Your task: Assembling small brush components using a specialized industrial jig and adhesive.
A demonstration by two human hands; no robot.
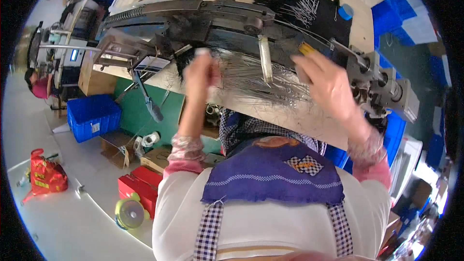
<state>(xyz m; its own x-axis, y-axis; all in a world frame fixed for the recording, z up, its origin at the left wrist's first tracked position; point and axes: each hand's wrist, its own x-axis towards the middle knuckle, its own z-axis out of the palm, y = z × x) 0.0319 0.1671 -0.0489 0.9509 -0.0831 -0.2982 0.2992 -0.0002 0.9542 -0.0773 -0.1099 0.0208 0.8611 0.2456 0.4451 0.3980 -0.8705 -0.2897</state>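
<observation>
In the middle of the bench, my left hand (199, 73) is raised beside a black bristly tuft (184, 63). It is smeared by motion, so its finger pose and anything in it cannot be made out. My right hand (328, 84) has its fingers bent together next to a small yellow piece (306, 48) at the machine's edge; what lies in the fingers is hidden. Between both hands, a heap of thin metal wires (241, 75) covers the bench. A pale, worn bar (265, 59) lies across it. The long dark metal machine (227, 24) runs along behind.
Grey metal cylinders (386, 87) stand at the bench's right end. More thin rods (304, 9) lie on black cloth near a blue round cap (345, 12). A metal frame (121, 53) juts out left. A blue crate (94, 116) and red bag (47, 176) are at left. Another person (39, 84) is far left.
</observation>
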